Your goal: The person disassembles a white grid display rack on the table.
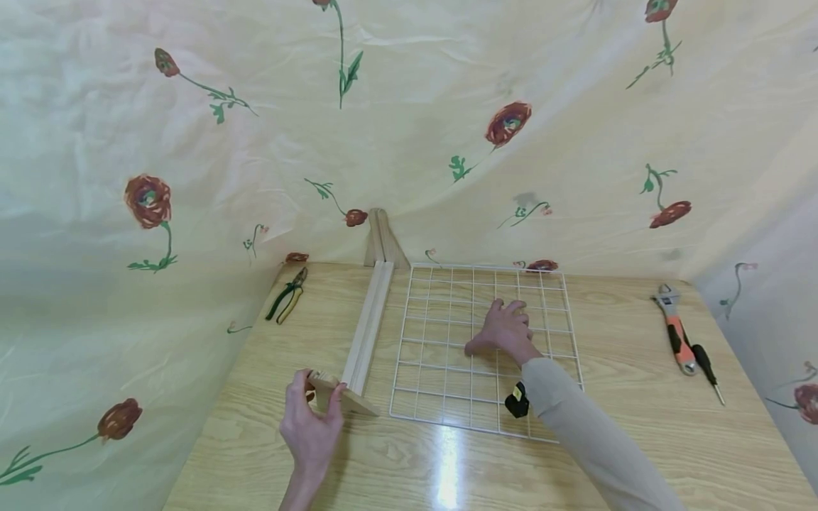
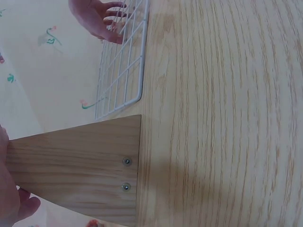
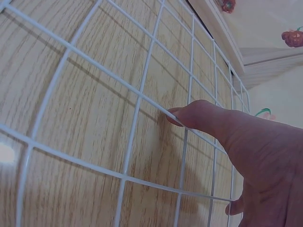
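My left hand (image 1: 311, 424) grips the near end board (image 1: 341, 396) of a wooden stand, thumb on one side and fingers on the other. In the left wrist view this tapered board (image 2: 80, 165) shows two screw heads near its wide edge. A long pale grooved rail (image 1: 371, 323) runs from it to a matching far end board (image 1: 383, 245) by the back cloth. My right hand (image 1: 505, 330) rests with spread fingers over a white wire grid panel (image 1: 422, 367) to the right of the rail. In the right wrist view its thumb (image 3: 199, 116) touches one wire.
Pliers (image 1: 287, 297) lie at the left back. On the right are an adjustable wrench (image 1: 675, 330) and a black-handled screwdriver (image 1: 706, 365). A small black and yellow object (image 1: 517, 401) sits by my right sleeve. Flowered cloth (image 1: 409, 142) hangs behind the wooden tabletop (image 1: 383, 468).
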The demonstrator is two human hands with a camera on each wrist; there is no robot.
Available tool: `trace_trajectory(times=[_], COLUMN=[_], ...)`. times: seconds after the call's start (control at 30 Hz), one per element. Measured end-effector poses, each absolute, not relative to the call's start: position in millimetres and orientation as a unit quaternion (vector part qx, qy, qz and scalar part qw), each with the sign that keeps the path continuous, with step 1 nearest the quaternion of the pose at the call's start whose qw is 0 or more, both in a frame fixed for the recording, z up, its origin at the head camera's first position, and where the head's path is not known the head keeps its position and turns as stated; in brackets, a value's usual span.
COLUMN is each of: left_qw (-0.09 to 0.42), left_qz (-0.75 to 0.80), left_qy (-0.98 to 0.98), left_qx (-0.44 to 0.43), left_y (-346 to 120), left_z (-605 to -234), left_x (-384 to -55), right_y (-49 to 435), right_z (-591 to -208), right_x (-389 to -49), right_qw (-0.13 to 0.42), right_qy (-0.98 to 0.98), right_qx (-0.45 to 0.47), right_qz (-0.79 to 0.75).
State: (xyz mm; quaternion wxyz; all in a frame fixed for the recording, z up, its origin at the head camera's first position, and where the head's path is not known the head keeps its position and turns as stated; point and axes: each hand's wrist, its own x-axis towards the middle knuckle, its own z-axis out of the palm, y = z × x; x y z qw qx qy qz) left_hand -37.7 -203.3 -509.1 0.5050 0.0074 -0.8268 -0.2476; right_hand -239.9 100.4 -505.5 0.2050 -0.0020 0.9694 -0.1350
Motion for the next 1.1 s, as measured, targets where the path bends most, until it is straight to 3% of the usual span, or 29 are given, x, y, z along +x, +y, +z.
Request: trace_trajectory(times=[1.1], left_qw=[0.503], left_qz=[-0.247], left_qy=[-0.828], left_qx=[0.012], left_y=[-202.2], left_z=[-508.3], left_x=[-36.9], right_y=[100.5], right_z=[-510.3], right_x=[-242.4], right_qw=[0.216], right_qy=[0.966], right_qx=[-0.009], right_qz=[-0.145])
